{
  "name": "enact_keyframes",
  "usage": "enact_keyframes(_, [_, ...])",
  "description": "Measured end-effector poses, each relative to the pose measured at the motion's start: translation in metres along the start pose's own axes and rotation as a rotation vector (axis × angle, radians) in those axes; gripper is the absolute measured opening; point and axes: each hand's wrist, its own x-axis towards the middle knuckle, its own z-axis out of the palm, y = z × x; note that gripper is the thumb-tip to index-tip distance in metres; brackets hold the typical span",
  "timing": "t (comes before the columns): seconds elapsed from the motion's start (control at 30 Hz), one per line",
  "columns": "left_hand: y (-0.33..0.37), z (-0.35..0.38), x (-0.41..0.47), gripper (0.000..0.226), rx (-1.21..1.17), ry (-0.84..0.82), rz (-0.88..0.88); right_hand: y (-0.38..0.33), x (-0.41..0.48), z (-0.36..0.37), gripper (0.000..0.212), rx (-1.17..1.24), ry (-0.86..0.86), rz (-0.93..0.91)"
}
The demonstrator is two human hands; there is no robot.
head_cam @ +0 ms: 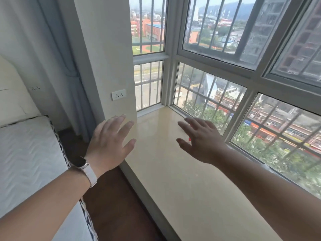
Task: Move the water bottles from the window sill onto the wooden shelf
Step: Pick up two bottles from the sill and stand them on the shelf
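The cream stone window sill runs from the far corner toward me along the barred window. No water bottle shows on it, and no wooden shelf is in view. My left hand hovers over the sill's near-left edge, fingers spread, holding nothing; a white watch band sits on its wrist. My right hand hovers over the sill close to the glass, fingers spread too, holding nothing. A small red spot peeks out by the right palm; I cannot tell what it is.
A bed with a white mattress lies at the left, with a strip of dark wood floor between it and the sill. A wall pillar with a socket and a blue curtain stand behind. Barred windows bound the sill.
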Motion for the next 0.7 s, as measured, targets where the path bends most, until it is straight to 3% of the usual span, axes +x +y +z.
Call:
enact_keyframes(0.33, [-0.037, 0.051, 0.082, 0.057, 0.059, -0.075, -0.011, 0.023, 0.11, 0.054, 0.064, 0.025, -0.028, -0.106])
enact_keyframes(0.7, [-0.046, 0.099, 0.233, 0.055, 0.136, -0.084, 0.064, 0.094, 0.217, 0.112, 0.058, 0.179, 0.012, 0.004])
